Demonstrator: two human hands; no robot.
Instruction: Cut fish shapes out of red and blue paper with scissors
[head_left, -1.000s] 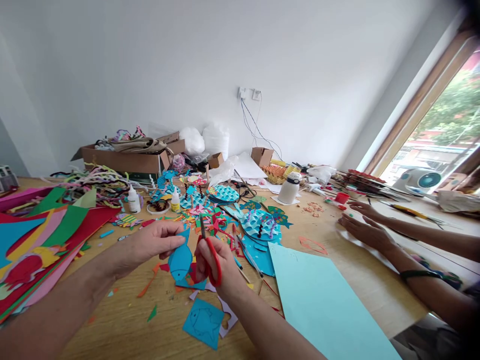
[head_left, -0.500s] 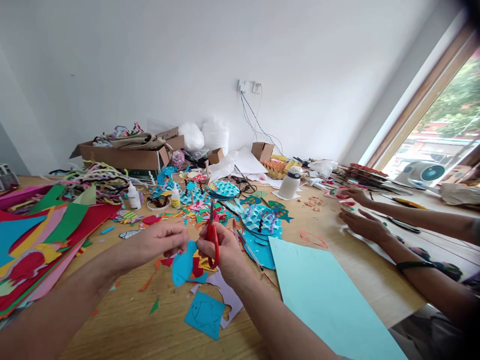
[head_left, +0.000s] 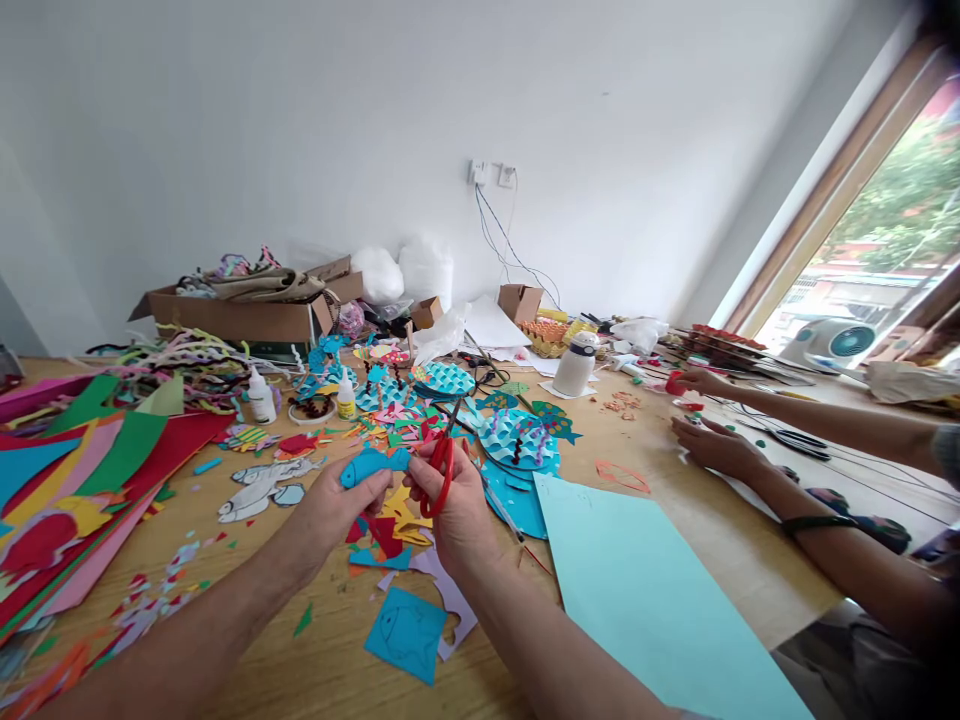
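Observation:
My left hand (head_left: 339,505) pinches a blue paper fish (head_left: 373,464), its drawn side facing up. Red-handled scissors (head_left: 442,478) are in my right hand (head_left: 459,505), blades pointing up and away; its fingertips come close to the fish's tail end, and whether they touch it I cannot tell. Below the hands lies a blue paper square (head_left: 406,634) with a fish drawn on it, partly over a lilac paper offcut (head_left: 450,590). Yellow, red and blue scraps (head_left: 390,535) lie just under the hands. White-and-grey paper fish (head_left: 259,490) rest left of my left hand.
A light turquoise sheet (head_left: 645,590) covers the front right. Coloured paper sheets (head_left: 187,450) are stacked at left. Glue bottles (head_left: 262,396), a white flask (head_left: 576,365) and blue paper fish crafts (head_left: 517,440) stand or lie further back. Another person's hands (head_left: 712,440) work at right.
My left hand has turned and brought the blue fish up beside the scissors, drawn side now showing. The white-and-grey fish at left are uncovered. The other person's hands have shifted slightly.

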